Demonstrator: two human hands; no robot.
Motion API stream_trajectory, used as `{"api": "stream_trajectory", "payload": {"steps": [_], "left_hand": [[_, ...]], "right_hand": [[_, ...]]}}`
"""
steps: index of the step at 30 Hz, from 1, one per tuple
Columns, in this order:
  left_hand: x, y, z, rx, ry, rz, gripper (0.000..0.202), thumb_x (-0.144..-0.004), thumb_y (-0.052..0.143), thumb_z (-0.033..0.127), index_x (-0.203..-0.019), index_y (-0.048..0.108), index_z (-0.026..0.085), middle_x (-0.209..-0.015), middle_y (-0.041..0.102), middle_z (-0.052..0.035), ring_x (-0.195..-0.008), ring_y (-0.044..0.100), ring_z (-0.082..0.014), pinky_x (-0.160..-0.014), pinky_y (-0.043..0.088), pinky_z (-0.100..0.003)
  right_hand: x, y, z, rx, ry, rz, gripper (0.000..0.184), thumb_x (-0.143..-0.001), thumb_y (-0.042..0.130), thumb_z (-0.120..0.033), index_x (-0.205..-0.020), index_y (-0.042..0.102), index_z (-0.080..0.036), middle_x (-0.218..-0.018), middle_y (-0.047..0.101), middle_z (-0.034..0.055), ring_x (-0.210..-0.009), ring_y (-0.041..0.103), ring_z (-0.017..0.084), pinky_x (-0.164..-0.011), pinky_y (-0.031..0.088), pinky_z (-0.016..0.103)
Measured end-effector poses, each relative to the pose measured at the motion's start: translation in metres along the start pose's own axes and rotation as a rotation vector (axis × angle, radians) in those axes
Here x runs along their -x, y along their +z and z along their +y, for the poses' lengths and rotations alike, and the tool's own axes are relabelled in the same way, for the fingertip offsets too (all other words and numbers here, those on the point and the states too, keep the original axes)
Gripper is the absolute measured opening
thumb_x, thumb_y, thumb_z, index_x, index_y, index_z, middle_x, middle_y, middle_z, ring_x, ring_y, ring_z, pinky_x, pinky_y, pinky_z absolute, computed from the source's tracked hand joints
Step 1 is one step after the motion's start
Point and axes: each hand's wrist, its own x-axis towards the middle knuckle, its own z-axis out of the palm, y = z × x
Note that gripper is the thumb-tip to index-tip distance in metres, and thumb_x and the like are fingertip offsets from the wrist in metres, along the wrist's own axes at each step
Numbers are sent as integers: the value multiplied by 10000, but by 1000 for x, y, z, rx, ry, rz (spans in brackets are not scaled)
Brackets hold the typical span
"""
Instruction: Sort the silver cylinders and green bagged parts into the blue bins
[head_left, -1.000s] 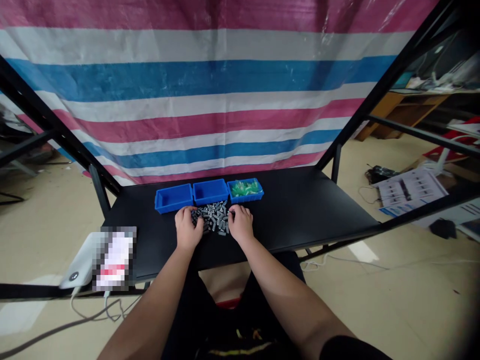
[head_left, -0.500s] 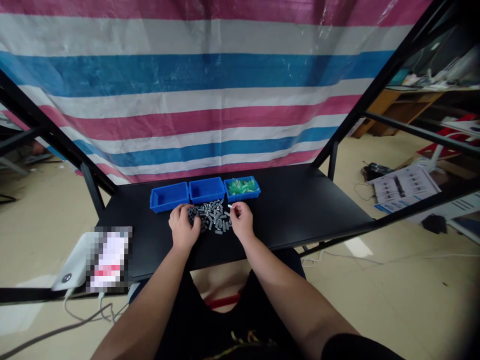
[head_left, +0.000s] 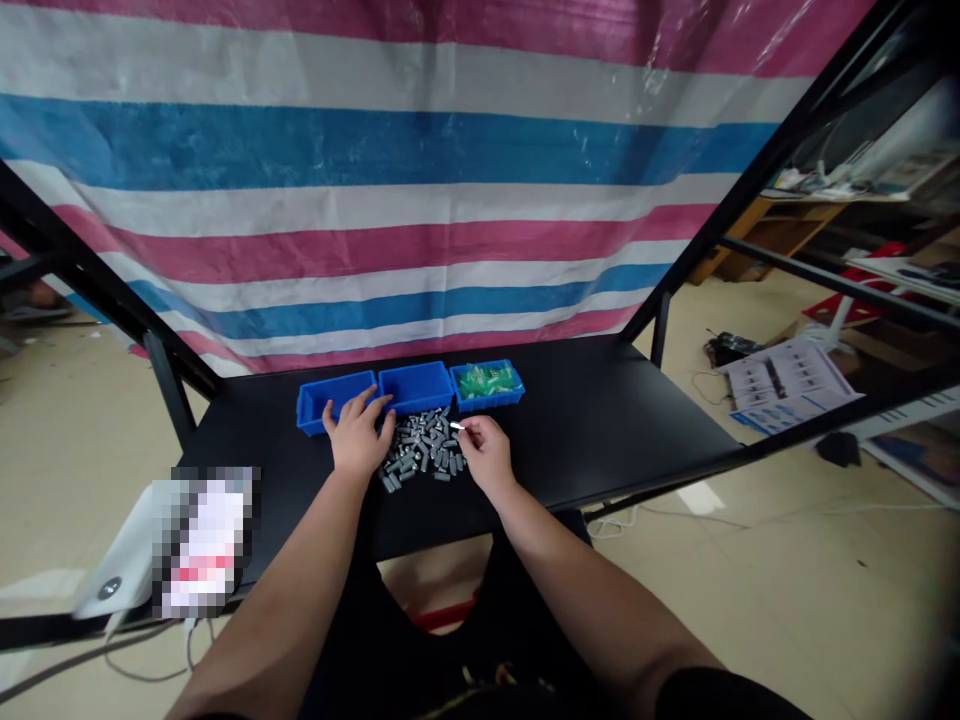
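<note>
Head view: small silver piece [head_left: 457, 426] pinched in the right hand [head_left: 487, 452], just below frame centre.
I see the pile of grey pieces [head_left: 424, 446] beside it; farther left, the left hand [head_left: 357, 434], apart, fingers spread, overlaps the left blue bin [head_left: 309, 417], contact unclear.

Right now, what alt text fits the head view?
A person's right hand holds a small shiny piece beside a pile of gray parts on a black table; the spread left hand is by the leftmost blue bin of three.
</note>
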Motion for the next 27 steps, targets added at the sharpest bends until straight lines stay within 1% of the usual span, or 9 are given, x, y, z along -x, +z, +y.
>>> {"api": "stream_trajectory", "payload": {"steps": [4, 7, 9, 11, 14, 18, 23, 25, 27], "left_hand": [[4, 1, -4, 37, 20, 27, 264, -968, 522, 379, -1147, 708, 322, -1357, 654, -35, -1164, 606, -280, -1183, 108, -545], [5, 1, -6, 67, 28, 37, 239, -951, 548, 358, -1110, 722, 320, -1318, 675, -43, -1115, 620, -287, -1149, 152, -550], [4, 1, -6, 82, 24, 45, 226, -940, 561, 346, -1089, 729, 316, -1293, 686, -47, -1097, 620, -287, -1138, 160, -550], [4, 1, -7, 94, 20, 53, 218, -936, 565, 340, -1074, 731, 310, -1264, 699, -50, -1083, 620, -284, -1132, 162, -545], [5, 1, -7, 100, 21, 58, 205, -933, 568, 333, -1056, 729, 304, -1239, 708, -44, -1069, 623, -276, -1125, 172, -533], [6, -1, -6, 112, 34, 58, 179, -917, 580, 314, -1023, 724, 301, -1214, 715, -34, -1079, 626, -272, -1137, 178, -528], [9, -6, -1, 124, 44, 111, 269, -869, 609, 259, -1125, 679, 306, -1247, 701, -25, -1263, 557, -286, -1214, 75, -546], [11, -9, 0, 121, 30, 145, 287, -845, 611, 234, -1122, 664, 290, -1233, 695, -37, -1303, 527, -295, -1224, 60, -556], [16, -12, 1, 114, 4, 164, 238, -829, 604, 213, -1054, 659, 267, -1167, 694, -51, -1276, 538, -298, -1219, 111, -552]], "right_hand": [[-31, 11, -17, 95, -120, 2, 96, -883, 592, -248, -929, 672, -219, -930, 670, 51, -785, 654, 173, -788, 572, 315], [-60, 22, -24, 77, -113, -15, 120, -899, 591, -276, -964, 673, -217, -968, 675, 66, -802, 667, 180, -791, 582, 322], [-70, 24, -23, 53, -113, -25, 134, -900, 592, -286, -980, 672, -215, -1002, 670, 76, -811, 672, 185, -768, 586, 323], [-69, 19, -18, 68, -121, -4, 123, -893, 587, -276, -961, 668, -213, -999, 661, 78, -823, 664, 189, -767, 579, 327], [-52, -1, -7, 133, -131, 9, 81, -874, 577, -246, -876, 650, -210, -895, 644, 53, -764, 624, 176, -739, 547, 315], [-31, -25, 5, 179, -118, -95, 90, -876, 582, -245, -855, 662, -211, -807, 635, 20, -703, 582, 161, -695, 491, 299], [-23, -25, 5, 495, -111, -279, 129, -793, 752, -347, -890, 738, -263, -852, 685, 15, -866, 589, 220, -813, 419, 357], [-23, -23, 4, 568, -105, -298, 111, -783, 759, -304, -891, 748, -282, -885, 692, 13, -899, 585, 227, -828, 390, 362], [-23, -23, 4, 569, -103, -305, 77, -805, 730, -254, -874, 748, -283, -916, 694, 15, -915, 589, 224, -828, 377, 354]]}}
